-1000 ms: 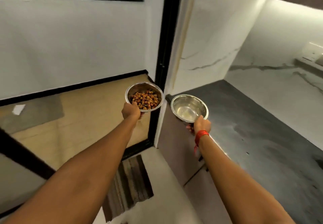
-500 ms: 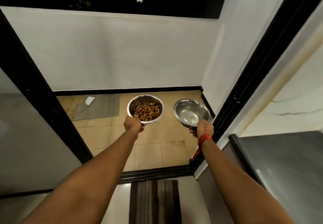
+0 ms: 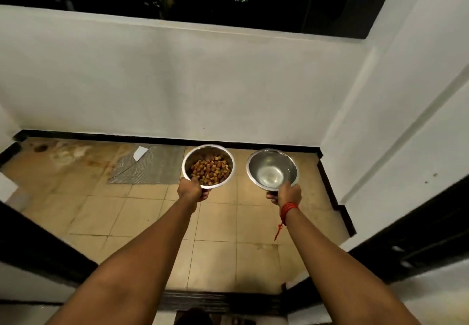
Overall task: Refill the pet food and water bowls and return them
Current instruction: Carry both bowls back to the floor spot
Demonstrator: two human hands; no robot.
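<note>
I hold two steel bowls out in front of me above a tiled balcony floor. My left hand grips the near rim of the food bowl, which is filled with brown kibble. My right hand, with a red thread round the wrist, grips the near rim of the water bowl, whose bottom shines with clear water. Both bowls are level and side by side, a little apart.
A grey mat with a white scrap on it lies on the beige tiles to the left of the bowls. A white parapet wall closes the far side. Black door frames flank the threshold.
The view has swung left from the kitchen counter to face the balcony squarely and moved closer to the threshold. Both hands still carry the bowls out in front.
</note>
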